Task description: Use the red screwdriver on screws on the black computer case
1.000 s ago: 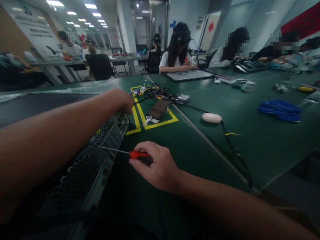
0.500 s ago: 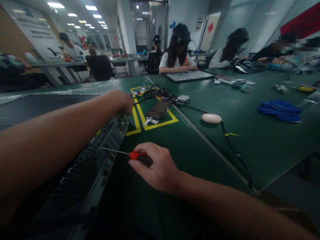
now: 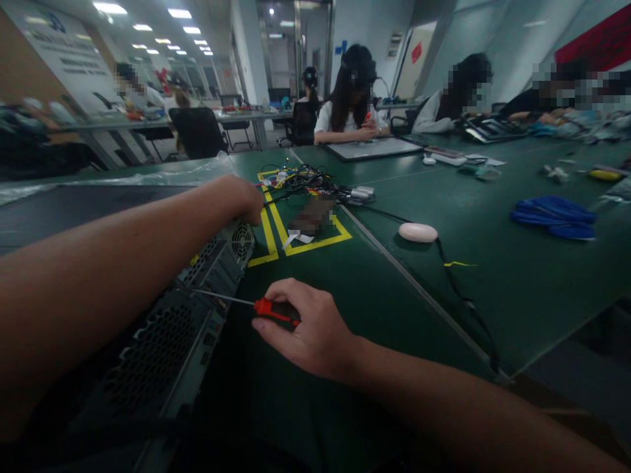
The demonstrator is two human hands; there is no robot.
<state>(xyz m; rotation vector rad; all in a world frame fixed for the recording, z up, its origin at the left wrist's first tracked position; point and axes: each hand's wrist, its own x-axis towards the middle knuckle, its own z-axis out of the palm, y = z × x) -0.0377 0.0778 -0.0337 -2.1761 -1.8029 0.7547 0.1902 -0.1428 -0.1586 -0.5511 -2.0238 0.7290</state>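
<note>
Holding screwdriver — tip unclear, computer cropped

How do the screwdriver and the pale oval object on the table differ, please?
The screwdriver is long and thin-shafted; the oval object is rounded. The screwdriver shows red and dark areas; the oval object is pale all over. The screwdriver is in the right grip; the oval object lies on the table.

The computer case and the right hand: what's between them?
A screwdriver: held in the right hand, its metal shaft crosses to the computer case, with green tabletop showing below. The head view shows this.
</note>
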